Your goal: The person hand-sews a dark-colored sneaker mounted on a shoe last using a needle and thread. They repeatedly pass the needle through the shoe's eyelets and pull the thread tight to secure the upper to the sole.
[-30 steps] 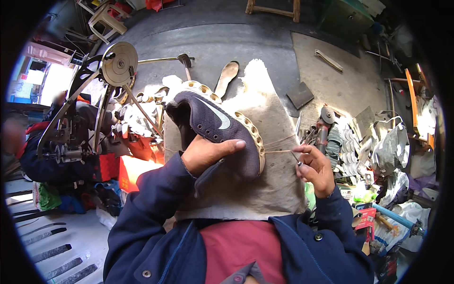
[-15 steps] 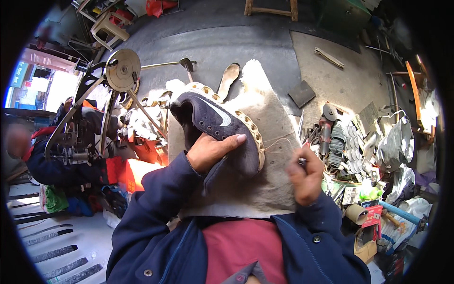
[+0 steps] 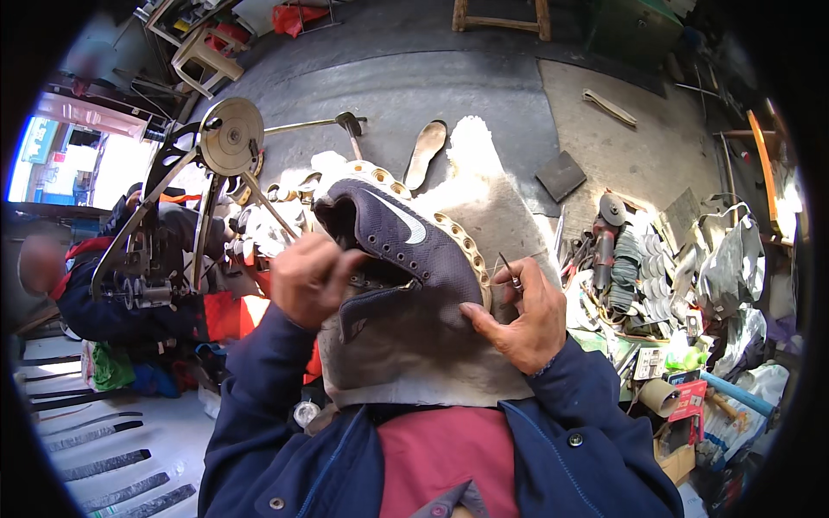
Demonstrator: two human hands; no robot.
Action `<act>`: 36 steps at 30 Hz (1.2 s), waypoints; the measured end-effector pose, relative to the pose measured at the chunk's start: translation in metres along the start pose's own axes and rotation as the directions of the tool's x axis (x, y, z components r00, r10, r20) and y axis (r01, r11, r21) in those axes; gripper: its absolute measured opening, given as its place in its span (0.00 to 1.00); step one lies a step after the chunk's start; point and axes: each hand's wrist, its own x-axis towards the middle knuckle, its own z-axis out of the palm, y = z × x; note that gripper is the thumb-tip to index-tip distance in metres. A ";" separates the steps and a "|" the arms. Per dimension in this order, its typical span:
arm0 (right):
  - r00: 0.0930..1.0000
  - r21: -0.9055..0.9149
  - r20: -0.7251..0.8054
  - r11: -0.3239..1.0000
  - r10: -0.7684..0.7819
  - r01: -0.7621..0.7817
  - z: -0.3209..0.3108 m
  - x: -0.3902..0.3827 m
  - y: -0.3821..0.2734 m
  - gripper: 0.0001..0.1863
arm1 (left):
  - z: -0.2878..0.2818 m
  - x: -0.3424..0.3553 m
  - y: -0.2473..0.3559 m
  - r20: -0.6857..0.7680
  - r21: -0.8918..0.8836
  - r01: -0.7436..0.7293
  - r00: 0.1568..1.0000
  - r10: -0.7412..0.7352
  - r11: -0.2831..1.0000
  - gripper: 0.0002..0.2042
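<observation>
While dark shoe (image 3: 445, 276) lies on our lap cloth (image 3: 423, 371), right hand (image 3: 531, 324) clamps slim pointed tool (image 3: 516, 281) at shoe's right end; left hand (image 3: 304, 281), well apart, blurred near shoe's opening, grip we cannot tell.

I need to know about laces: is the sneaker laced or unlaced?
Unlaced: on the dark sneaker, the visible eyelets are bare holes, with no lace passing through them.

Dark shoe (image 3: 442, 266), pale sole (image 3: 472, 252), toe rightward on cloth (image 3: 414, 375); thin tool (image 3: 507, 263) beside.
</observation>
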 end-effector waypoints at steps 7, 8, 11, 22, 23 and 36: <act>1.000 0.024 0.005 1.000 -0.004 0.004 -0.002 0.000 0.001 0.27 | -0.016 0.010 -0.014 -0.371 0.152 0.037 0.928 0.022 0.988 0.14; 0.999 0.063 0.039 0.997 0.030 -0.032 -0.004 0.000 0.002 0.25 | -0.010 0.009 -0.005 -0.373 0.118 -0.039 0.924 0.081 0.992 0.13; 0.980 0.255 0.126 0.950 0.151 -0.179 -0.012 -0.002 0.007 0.20 | 0.009 0.009 0.032 -0.215 -0.257 -0.172 0.970 0.117 0.951 0.09; 0.942 0.463 0.299 0.841 0.149 -0.280 -0.036 -0.026 -0.004 0.14 | 0.067 0.026 0.081 -0.010 -0.372 -0.322 0.939 0.343 0.871 0.11; 0.863 0.445 0.404 0.758 0.305 -0.477 -0.037 -0.026 -0.007 0.14 | 0.068 0.024 0.080 -0.022 -0.395 -0.294 0.950 0.310 0.870 0.10; 0.953 0.997 0.068 -0.061 0.296 -0.052 -0.059 -0.004 0.045 0.14 | 0.069 0.023 0.084 -0.048 -0.465 -0.107 0.994 0.095 0.879 0.04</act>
